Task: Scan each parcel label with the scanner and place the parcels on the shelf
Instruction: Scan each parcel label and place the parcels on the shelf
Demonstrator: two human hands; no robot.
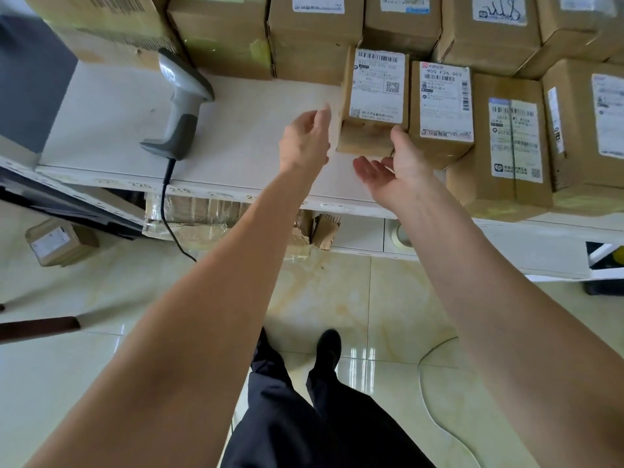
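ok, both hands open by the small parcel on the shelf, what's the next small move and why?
Probably pull both hands back and go for another parcel. The small parcel already stands on the shelf beside the labelled boxes, label facing out. Left hand and right hand are open and hold nothing; the scanner lies on the shelf to the left.
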